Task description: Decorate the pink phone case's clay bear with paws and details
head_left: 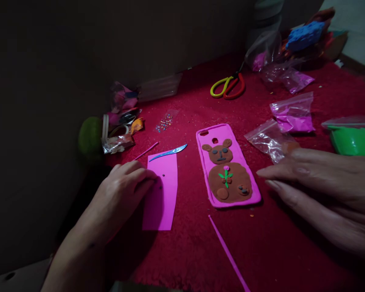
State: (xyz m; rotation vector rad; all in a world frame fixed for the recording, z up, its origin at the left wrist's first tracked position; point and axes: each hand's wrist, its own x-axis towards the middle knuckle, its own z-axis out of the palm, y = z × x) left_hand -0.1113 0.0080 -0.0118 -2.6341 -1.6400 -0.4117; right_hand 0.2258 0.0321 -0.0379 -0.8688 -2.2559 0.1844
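Tablecloth (pixel 188 253): red; we see its near edge low in view and a dark wall (pixel 48 81) to its left and rear; a strip of red separates the pink card (pixel 168 198) from the phone case (pixel 237 153).
Left hand (pixel 127 184): fingertips bunched over the card's left side; we cannot tell whether they pinch anything.
Right hand (pixel 319 194): thumb and forefinger nearly meeting, just beside the case's lower right edge; we cannot tell whether something tiny sits between.
Phone case: flat between our hands, pink, rimmed, bearing a brown clay bear (pixel 239 176) with grey features and a pink flower (pixel 226 168) with green leaves.
Pink card: dark specks on it; a blue modelling knife (pixel 170 152) across its far edge.
In our way: a pink stick tool (pixel 228 251) in front of the case; a clear bag (pixel 266 140) partly behind our right hand; a bag of green clay (pixel 353 140) beyond.
Farther back: rhinestone sheet (pixel 167 121), yellow-and-red-handled scissors (pixel 237 94).
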